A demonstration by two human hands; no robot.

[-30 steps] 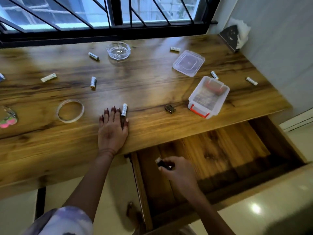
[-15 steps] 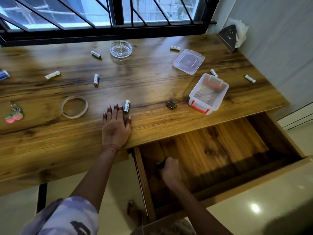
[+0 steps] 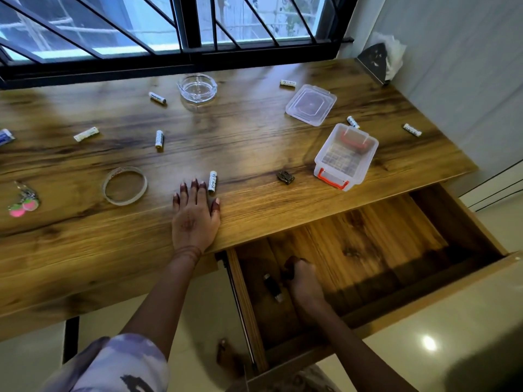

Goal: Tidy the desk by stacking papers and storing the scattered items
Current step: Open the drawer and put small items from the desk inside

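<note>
My left hand [image 3: 195, 217] lies flat on the wooden desk [image 3: 254, 142] near its front edge, fingers spread and holding nothing. A white battery [image 3: 212, 181] sits just beyond its fingertips. My right hand [image 3: 304, 281] is down inside the open drawer [image 3: 368, 250], fingers curled. A small dark object [image 3: 272, 287] lies on the drawer floor just left of it. Several more white batteries are scattered over the desk, such as one battery [image 3: 159, 140] at mid-left and another battery [image 3: 412, 129] at the far right.
A tape ring [image 3: 124, 185] and a pink keychain [image 3: 24, 202] lie to the left. A glass ashtray [image 3: 197, 87] stands at the back. A clear lid [image 3: 310, 104], a clear box with orange latches [image 3: 346, 155] and a small dark clip [image 3: 285, 177] are to the right.
My right hand went lower into the drawer with the dark object, which now lies on the drawer floor beside it. My left hand has stayed flat on the desk.
</note>
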